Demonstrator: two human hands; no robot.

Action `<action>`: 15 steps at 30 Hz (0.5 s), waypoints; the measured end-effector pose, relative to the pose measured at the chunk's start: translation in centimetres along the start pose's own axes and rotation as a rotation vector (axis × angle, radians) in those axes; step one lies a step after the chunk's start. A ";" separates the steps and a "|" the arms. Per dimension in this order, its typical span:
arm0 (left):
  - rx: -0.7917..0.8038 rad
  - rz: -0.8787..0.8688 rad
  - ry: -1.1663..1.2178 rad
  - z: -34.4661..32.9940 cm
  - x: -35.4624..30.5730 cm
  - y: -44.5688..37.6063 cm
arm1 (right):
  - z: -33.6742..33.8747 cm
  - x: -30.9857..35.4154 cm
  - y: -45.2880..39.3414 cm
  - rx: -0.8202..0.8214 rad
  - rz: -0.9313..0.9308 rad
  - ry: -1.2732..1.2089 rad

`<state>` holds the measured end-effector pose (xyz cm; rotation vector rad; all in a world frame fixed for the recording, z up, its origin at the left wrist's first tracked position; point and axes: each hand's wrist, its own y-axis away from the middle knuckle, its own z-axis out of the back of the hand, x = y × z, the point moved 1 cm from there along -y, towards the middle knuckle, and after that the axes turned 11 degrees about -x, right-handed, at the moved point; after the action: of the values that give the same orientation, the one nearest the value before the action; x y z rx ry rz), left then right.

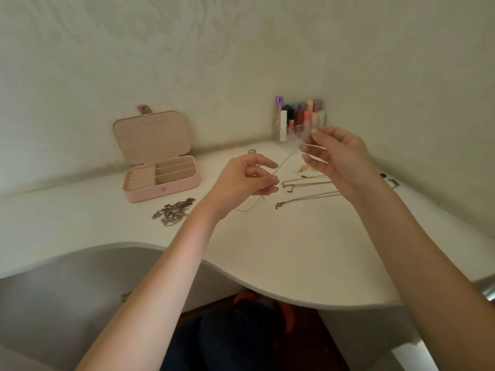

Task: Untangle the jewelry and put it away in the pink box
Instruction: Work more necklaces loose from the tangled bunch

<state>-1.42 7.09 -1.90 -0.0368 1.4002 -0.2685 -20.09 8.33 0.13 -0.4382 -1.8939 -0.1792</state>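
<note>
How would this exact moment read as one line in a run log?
step: untangling | left hand: pinches thin chain | right hand: pinches same chain, raised | pink box: open, compartments look empty | other chains: on table

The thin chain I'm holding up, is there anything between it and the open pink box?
Nothing visible blocks it. The thin chain is stretched between the left hand and right hand, above the white table. The open pink jewelry box sits to the left; the silver chain pile lies in front of it.
</note>
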 end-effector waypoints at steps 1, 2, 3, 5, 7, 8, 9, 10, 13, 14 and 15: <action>0.025 0.006 -0.006 -0.3 0.1 0.0 | 0.6 0.1 -0.1 -0.028 0.001 -0.027; 0.049 0.013 -0.009 -0.7 0.1 0.0 | 1.2 0.2 -0.2 -0.060 0.004 -0.046; 0.070 0.022 -0.010 -1.0 0.2 0.0 | 1.9 0.3 -0.4 -0.094 0.008 -0.055; 0.100 0.043 -0.016 -1.7 0.2 0.1 | 3.4 0.4 -0.7 -0.164 0.012 -0.053; 0.122 0.055 -0.027 -2.4 0.2 0.3 | 4.7 0.2 -0.8 -0.221 0.018 -0.032; 0.131 0.061 -0.030 -2.8 0.2 0.3 | 5.3 0.1 -0.8 -0.245 0.020 -0.020; 0.140 0.068 -0.030 -3.3 0.3 0.3 | 5.8 0.1 -0.7 -0.267 0.021 -0.014; 0.150 0.078 -0.030 -3.7 0.3 0.3 | 6.2 0.1 -0.6 -0.287 0.017 -0.017; 0.209 0.089 -0.073 -5.0 0.5 0.3 | 7.4 0.2 -0.2 -0.334 -0.003 -0.041; 0.234 0.088 -0.110 -5.3 0.5 0.2 | 7.8 0.3 -0.1 -0.346 -0.006 -0.037; 0.256 0.088 -0.154 -5.7 0.6 0.2 | 8.1 0.3 0.0 -0.357 -0.002 -0.025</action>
<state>-6.84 7.91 -3.46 0.2105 1.2032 -0.3622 -27.24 11.07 -2.52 -0.6805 -1.8908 -0.5197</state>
